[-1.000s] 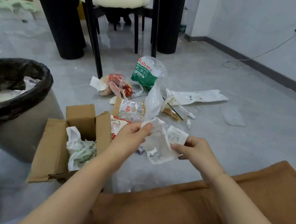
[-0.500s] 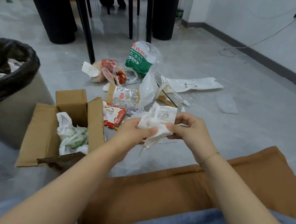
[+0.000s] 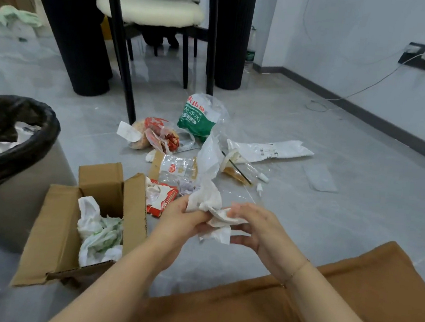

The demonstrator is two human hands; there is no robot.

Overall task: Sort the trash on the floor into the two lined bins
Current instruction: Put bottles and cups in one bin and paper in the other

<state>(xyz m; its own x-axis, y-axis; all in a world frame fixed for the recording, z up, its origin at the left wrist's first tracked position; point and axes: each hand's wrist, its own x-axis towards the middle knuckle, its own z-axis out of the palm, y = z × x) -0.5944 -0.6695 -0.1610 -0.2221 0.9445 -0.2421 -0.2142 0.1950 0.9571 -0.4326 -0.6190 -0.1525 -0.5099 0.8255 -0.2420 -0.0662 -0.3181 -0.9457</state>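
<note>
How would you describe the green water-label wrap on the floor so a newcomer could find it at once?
Start at the chair with the cream cushion, then drop to the floor in front of its black legs, where the litter begins. At the far edge of that pile lies the green wrap, crumpled clear plastic. It is the only item printed solid green with white lettering; the snack bag to its left is red and orange.

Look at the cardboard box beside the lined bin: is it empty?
No. The cardboard box next to the lined bin holds crumpled white and pale green plastic bags.
</note>
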